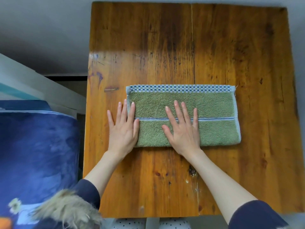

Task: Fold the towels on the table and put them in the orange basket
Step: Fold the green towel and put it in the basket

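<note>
A green towel [203,116] lies folded into a long rectangle on the wooden table [165,47], nearer the right edge than the left and roughly midway between the far and near edges, its blue-and-white checked border along the far side and a thin stripe running lengthwise. The left hand [123,126] lies flat with straight, spread fingers over the towel's left end, part on cloth and part on bare wood, hiding that end's near corner. The right hand [183,129] presses flat on the towel's middle, fingers spread, gripping nothing. Dark sleeves [257,215] are cut off at the bottom edge. Left of the table, a blurred blue fabric [38,146] and a small orange patch [5,223] at the corner are too cropped to identify.
</note>
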`<state>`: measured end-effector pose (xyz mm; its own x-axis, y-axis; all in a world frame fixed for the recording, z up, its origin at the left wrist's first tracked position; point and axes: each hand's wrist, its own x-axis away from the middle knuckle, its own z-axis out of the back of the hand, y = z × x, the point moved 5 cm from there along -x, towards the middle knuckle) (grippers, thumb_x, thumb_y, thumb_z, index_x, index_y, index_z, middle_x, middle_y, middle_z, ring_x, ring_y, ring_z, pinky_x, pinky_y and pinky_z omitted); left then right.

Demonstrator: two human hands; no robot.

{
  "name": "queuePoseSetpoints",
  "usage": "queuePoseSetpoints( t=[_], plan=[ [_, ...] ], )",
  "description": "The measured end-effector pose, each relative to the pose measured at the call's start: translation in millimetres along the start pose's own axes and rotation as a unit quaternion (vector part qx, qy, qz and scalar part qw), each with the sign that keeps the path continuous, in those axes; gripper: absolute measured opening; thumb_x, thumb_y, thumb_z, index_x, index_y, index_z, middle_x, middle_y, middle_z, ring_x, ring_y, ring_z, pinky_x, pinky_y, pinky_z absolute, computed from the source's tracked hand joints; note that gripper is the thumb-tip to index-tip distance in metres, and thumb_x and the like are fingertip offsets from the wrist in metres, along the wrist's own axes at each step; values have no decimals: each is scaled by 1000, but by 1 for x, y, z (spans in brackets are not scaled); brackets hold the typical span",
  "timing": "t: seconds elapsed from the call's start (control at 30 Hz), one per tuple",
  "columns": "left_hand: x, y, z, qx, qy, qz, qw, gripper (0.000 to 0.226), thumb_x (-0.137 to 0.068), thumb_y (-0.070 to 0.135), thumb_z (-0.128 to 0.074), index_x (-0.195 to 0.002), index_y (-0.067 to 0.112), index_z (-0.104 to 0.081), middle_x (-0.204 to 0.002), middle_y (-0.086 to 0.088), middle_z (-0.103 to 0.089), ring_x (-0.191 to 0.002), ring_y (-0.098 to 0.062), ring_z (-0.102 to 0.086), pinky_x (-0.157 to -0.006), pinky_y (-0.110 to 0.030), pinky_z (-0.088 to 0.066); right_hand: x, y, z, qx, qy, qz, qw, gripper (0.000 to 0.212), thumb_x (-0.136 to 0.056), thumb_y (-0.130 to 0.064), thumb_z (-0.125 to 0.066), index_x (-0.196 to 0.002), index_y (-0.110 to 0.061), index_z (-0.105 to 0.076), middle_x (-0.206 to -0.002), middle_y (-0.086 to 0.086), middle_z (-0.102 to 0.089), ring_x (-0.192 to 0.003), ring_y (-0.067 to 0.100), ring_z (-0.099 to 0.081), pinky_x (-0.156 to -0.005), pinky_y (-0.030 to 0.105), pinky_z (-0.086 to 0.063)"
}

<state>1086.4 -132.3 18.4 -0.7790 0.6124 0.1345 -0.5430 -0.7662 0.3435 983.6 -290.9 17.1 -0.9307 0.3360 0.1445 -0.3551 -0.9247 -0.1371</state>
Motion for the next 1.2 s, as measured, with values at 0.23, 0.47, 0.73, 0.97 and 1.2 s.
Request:
queuePoseSetpoints(
  t=[0.23,0.47,0.73,0.97,1.2],
  plan=[
    [-11,-2,29,264,100,206,937,39,-93,17,-52,-131,10,-47,-112,-5,-61,-110,-24,-48,-93,-31,-31,4,-3,1,-6,-10,-30,999,59,-95,-54,-20,-148,-27,-16,-156,1,-8,-145,19,-5,-114,50,-1],
    [-25,-10,21,176,-1,279,944,28,-83,42,-63,-88,15,-60,-98,-10,-64,-99,-32,-55,-85,-45,-45,13,-7,1,-16,-12,-65,998,59,-96,-53,-13,-147,-24,-17,-155,3,-12,-144,20,-6,-114,52,-3],
    [-40,-8,46,243,-18,213,946,21,-87,33,-63,-89,13,-57,-86,2,-60,-84,-19,-54,-68,-28,-36,6,-16,11,-51,-13,-104,993,61,-93,-52,-19,-148,-27,-12,-156,1,3,-144,19,5,-114,50,8],
    [-61,-29,73,264,-81,155,949,19,-86,32,-63,-90,13,-60,-87,4,-61,-81,-12,-55,-70,-30,-42,-16,1,12,-30,-31,-127,991,62,-91,-56,-12,-146,-32,4,-155,1,14,-143,22,15,-111,53,15],
    [-54,-29,75,402,-173,197,877,8,-91,14,-57,-93,19,-64,-98,-12,-65,-84,-20,-62,-75,-39,-54,-16,2,4,-14,-28,-131,991,60,-93,-54,-12,-147,-30,-1,-157,2,3,-144,22,8,-113,53,8]
  ],
)
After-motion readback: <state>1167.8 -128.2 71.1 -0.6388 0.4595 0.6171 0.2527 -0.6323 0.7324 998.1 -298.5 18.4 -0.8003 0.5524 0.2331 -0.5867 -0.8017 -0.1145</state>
